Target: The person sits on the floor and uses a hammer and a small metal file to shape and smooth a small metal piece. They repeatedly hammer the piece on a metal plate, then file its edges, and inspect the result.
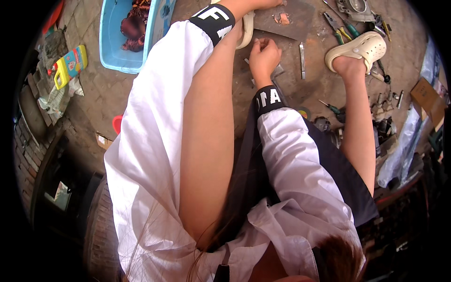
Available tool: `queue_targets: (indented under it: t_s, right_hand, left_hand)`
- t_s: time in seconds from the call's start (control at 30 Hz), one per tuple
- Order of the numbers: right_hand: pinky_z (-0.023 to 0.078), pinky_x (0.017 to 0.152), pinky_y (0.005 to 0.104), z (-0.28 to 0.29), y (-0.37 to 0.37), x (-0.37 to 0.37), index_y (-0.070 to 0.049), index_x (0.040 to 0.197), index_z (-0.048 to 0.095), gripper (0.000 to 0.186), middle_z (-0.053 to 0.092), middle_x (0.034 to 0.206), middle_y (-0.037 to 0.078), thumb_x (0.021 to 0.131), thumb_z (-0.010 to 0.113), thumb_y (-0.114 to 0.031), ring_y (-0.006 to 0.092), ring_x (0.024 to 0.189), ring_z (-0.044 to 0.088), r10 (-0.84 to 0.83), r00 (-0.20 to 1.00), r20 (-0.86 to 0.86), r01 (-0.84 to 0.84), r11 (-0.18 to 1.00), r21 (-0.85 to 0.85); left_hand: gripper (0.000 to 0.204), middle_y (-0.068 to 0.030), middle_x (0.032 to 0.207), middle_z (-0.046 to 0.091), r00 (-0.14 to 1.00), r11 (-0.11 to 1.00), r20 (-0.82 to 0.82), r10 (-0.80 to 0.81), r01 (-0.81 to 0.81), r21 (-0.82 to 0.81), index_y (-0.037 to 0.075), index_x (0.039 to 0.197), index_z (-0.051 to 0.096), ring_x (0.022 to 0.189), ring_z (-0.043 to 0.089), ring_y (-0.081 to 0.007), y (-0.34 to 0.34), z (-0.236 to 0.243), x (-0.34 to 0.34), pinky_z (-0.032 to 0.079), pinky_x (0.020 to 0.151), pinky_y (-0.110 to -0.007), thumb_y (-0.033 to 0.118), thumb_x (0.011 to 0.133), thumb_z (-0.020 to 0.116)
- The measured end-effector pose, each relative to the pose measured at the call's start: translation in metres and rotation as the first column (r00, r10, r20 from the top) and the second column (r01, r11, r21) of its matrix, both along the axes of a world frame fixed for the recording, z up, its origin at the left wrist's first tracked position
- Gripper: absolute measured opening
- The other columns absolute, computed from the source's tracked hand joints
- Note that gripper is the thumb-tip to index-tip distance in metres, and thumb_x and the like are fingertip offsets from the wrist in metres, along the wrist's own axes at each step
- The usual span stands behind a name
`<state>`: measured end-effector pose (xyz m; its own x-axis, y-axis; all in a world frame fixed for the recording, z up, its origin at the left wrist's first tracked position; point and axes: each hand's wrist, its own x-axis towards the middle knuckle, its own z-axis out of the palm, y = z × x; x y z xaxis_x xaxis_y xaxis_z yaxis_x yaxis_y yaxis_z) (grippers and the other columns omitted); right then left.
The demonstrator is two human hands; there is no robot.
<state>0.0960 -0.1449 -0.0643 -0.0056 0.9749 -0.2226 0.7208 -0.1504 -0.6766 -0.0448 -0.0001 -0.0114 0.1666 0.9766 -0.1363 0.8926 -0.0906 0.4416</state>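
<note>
position of work: the orange scrap [283, 19] lies on the dark plate [300, 31], near both hands.

left hand [267, 3]: at the plate's far part, partly cut off by the upper edge of view; grip cannot be told.

right hand [264, 55]: fingers curled narrow, near the plate's near edge; whether it holds anything cannot be told.

recommended handling, by judgement:

1. steady the plate with 1 hand while the other works the scrap.
2. keep fingertips off the scrap's ragged-looking edges, which may cut.
3. if finger grip proves weak, use the pliers [333, 23], to the right.
4. leave the metal strip [302, 61], right of the right hand, clear of the plate.
</note>
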Motion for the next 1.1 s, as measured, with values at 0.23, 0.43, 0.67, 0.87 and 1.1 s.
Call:
queue_targets:
  t_s: [0.23,0.43,0.67,0.87,1.1]
  right_hand:
    - [0.044,0.073,0.0402,0.008,0.014,0.012,0.0,0.084,0.06,0.015,0.064,0.074,0.01,0.085,0.065,-0.014,0.0273,0.077,0.055,-0.068,0.976,-0.209,0.07,0.998,0.002]
    - [0.045,0.059,0.0244,0.045,0.052,0.031,0.004,0.092,0.062,0.018,0.063,0.074,0.004,0.086,0.067,-0.012,0.0083,0.062,0.053,-0.215,0.872,-0.439,0.196,0.977,-0.088]
    - [0.046,0.062,0.0221,0.052,0.044,0.071,0.004,0.097,0.064,0.02,0.07,0.081,0.008,0.087,0.067,-0.013,0.0076,0.067,0.059,-0.272,0.851,-0.45,0.24,0.962,-0.129]
    - [0.047,0.06,0.0281,0.065,-0.025,0.129,0.002,0.081,0.064,0.029,0.068,0.069,0.008,0.093,0.06,-0.024,0.0134,0.063,0.063,-0.299,0.936,-0.184,0.284,0.953,-0.107]
    - [0.05,0.073,0.046,0.048,-0.165,0.241,-0.001,0.086,0.071,0.043,0.067,0.078,0.022,0.089,0.055,-0.042,0.0387,0.079,0.065,-0.287,0.885,0.368,0.428,0.81,-0.4]
  left_hand:
    - [0.021,-0.0167,0.08,0.067,0.998,1.0,0.055,-0.024,0.023,0.009,0.006,0.082,0.068,0.078,0.064,-0.0366,0.001,0.004,0.0,0.05,0.07,-0.046,0.026,0.075,0.071]
    - [0.02,-0.0173,0.079,0.066,0.999,1.0,0.045,-0.02,0.02,0.011,0.007,0.081,0.067,0.078,0.064,-0.0368,0.001,0.003,-0.001,0.05,0.07,-0.046,0.025,0.074,0.07]
    - [0.019,-0.0159,0.08,0.067,0.997,0.998,0.066,-0.047,0.044,0.043,0.007,0.082,0.067,0.079,0.064,-0.0357,-0.001,0.0,0.002,0.05,0.072,-0.046,0.023,0.073,0.07]
    - [0.025,-0.0188,0.096,0.061,0.965,0.979,0.256,0.062,-0.108,0.172,0.004,0.095,0.065,0.092,0.06,-0.0374,0.0,0.012,0.002,0.049,0.078,-0.044,0.017,0.073,0.069]
    - [0.027,-0.0178,0.099,0.062,0.862,0.974,0.477,0.17,-0.222,0.055,0.002,0.098,0.065,0.092,0.062,-0.03,-0.012,0.007,-0.016,0.05,0.079,-0.037,0.019,0.077,0.068]
